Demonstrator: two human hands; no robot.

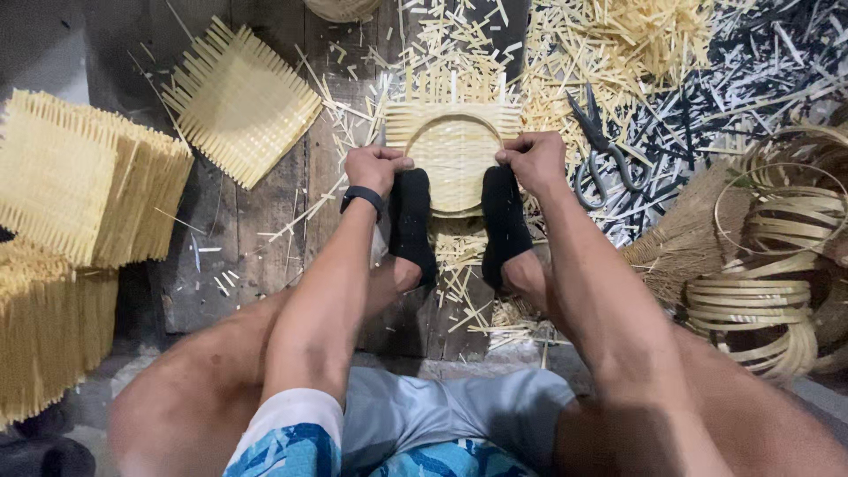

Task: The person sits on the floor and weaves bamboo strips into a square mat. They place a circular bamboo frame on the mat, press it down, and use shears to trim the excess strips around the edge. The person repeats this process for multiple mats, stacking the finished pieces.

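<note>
Littered plank floor (265,212), left hand (374,168), right hand (533,159), both clenched on woven mat (453,150)

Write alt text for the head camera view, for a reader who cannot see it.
A seated person's left hand and right hand grip a bamboo hoop on a woven bamboo mat, pinned down by both feet in black socks. Scissors lie right of it; stacked woven mats sit left, coiled bamboo rings right.

Square pale woven bamboo mat (453,146) lies at centre; steel scissors (601,150) at 3 o'clock, stacked woven bamboo mats (84,177) at 9 o'clock.
</note>
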